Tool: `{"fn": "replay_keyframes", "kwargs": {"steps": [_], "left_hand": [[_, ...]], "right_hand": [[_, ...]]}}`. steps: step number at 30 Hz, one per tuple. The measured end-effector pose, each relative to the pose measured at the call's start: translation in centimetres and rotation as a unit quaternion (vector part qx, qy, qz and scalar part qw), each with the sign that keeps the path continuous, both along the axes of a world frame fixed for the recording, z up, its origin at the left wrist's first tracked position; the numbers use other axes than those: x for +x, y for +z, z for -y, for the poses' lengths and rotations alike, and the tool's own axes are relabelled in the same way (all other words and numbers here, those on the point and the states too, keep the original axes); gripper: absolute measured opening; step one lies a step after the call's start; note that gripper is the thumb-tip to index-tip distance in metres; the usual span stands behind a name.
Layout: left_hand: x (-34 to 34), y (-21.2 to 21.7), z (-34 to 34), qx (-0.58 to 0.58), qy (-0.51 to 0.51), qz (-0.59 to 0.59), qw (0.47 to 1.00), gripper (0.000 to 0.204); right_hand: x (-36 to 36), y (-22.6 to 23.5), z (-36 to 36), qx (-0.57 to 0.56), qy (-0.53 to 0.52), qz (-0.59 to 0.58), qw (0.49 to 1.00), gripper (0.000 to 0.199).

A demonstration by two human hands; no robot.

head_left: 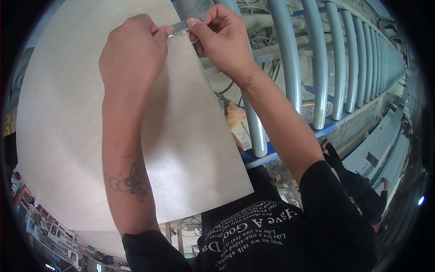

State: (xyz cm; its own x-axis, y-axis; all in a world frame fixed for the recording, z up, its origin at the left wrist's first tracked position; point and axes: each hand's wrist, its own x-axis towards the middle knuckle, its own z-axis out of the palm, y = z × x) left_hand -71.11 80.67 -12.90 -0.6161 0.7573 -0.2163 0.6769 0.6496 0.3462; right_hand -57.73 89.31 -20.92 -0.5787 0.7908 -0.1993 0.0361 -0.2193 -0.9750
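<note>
A large pale wood panel (195, 149) lies under my arms, its right edge running beside the rollers. At the far part of that edge, a short flat grey strip (180, 27) spans between my two hands. My left hand (134, 47) is above the panel, thumb and fingers pinched on the strip's left end. Just past the panel's edge, my right hand (223, 40) pinches the strip's right end between thumb and curled fingers. A small roughened patch shows on the panel right below the strip. Whether the strip is metal or tape I cannot tell.
A conveyor with grey rollers (317, 63) runs along the right, with a blue side rail (267, 156). Ribbed hoses (260, 21), cables and a straw broom (235, 114) show under and between the rollers. A person in dark clothes (358, 190) is at the right, near long grey panels (385, 140).
</note>
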Motion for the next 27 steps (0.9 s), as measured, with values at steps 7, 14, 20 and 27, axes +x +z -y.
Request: {"fn": "replay_keyframes", "kwargs": {"steps": [7,14,20,27], "left_hand": [[0.5,0.2,0.3,-0.005,0.005,0.011,1.000,0.030],[0.8,0.0,0.6,0.004,0.007,0.012,1.000,0.030],[0.8,0.1,0.7,0.000,0.007,0.016,1.000,0.029],[1.1,0.1,0.9,-0.005,0.000,0.012,1.000,0.029]], "right_hand": [[0.4,-0.4,0.2,-0.005,-0.007,-0.022,1.000,0.025],[0.7,0.2,0.7,-0.011,-0.006,-0.014,1.000,0.025],[0.9,0.6,1.0,-0.026,-0.012,-0.010,1.000,0.025],[1.2,0.7,1.2,-0.031,-0.017,-0.008,0.999,0.025]]}}
